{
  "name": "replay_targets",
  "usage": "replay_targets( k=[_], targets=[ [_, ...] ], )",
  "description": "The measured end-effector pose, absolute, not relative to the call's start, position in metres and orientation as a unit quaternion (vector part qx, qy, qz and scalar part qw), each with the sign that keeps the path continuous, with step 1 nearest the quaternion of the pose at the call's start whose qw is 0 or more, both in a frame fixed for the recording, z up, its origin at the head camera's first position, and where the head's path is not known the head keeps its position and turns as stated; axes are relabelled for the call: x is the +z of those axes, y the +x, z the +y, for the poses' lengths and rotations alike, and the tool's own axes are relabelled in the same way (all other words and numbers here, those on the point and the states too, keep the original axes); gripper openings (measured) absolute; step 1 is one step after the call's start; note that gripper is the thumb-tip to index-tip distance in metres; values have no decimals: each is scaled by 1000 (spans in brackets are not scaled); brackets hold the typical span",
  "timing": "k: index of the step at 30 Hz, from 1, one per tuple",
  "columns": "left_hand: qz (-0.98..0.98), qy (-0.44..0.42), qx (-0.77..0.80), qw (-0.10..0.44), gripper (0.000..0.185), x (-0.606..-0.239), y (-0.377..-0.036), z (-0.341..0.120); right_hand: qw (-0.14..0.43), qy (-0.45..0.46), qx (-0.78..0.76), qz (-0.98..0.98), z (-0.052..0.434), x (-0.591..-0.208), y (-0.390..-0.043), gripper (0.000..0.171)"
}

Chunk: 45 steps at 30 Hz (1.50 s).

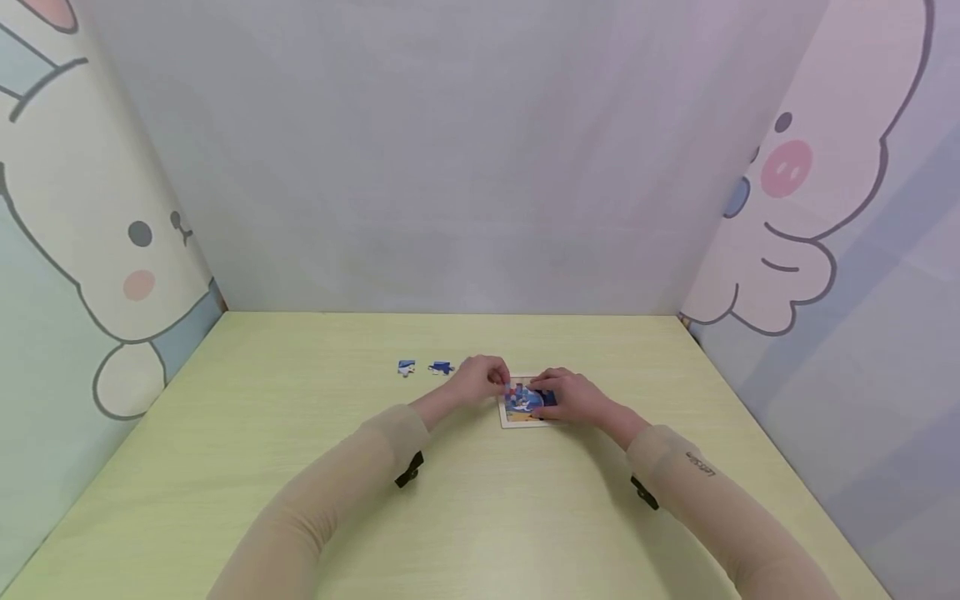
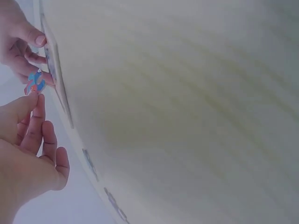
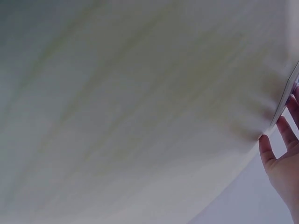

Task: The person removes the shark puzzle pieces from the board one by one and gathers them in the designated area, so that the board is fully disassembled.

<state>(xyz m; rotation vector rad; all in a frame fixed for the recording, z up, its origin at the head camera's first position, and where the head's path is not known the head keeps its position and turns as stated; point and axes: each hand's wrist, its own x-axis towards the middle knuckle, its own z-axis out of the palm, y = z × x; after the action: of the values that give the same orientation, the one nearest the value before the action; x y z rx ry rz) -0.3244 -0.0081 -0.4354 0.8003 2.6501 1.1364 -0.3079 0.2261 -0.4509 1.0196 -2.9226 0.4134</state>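
My left hand (image 1: 480,377) pinches a small blue and red jigsaw piece (image 2: 35,83) between thumb and forefinger, its other fingers loosely bent. It is raised at the upper left corner of a white-framed jigsaw puzzle (image 1: 514,423) that shows a blue, orange and white picture. My right hand (image 1: 581,398) rests on the puzzle's right side with its fingers spread and hides that part. In the right wrist view, the fingers (image 3: 267,151) of that hand reach to the frame's edge and the tabletop.
Two loose jigsaw pieces lie left of the puzzle: a blue and white piece (image 1: 407,367) and a dark blue piece (image 1: 441,367). The pale yellow table (image 1: 300,392) meets a grey back curtain (image 1: 450,167), with cartoon-printed cloth (image 1: 817,250) at either side.
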Motion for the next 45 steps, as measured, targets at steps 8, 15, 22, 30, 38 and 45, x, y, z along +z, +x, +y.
replay_targets(
  k=[8,15,22,30,38,45],
  targets=[
    [884,253,385,79,8,-421,-324,-24,3,320,122,-939,225,-453,-309,51],
    [889,243,379,84,8,-411,-320,-42,0,316,126,-940,224,-451,-306,50],
    [883,242,392,87,10,-404,-314,-63,-2,312,117,-943,225,-455,-308,51],
    [884,227,401,82,13,-401,-312,-92,8,320,117,-940,226,-454,-308,51],
    [886,213,403,82,16,-405,-310,-118,12,323,124,-938,227,-454,-306,51],
    [888,205,404,78,15,-412,-307,-141,16,327,128,-936,226,-454,-306,50]
  ],
)
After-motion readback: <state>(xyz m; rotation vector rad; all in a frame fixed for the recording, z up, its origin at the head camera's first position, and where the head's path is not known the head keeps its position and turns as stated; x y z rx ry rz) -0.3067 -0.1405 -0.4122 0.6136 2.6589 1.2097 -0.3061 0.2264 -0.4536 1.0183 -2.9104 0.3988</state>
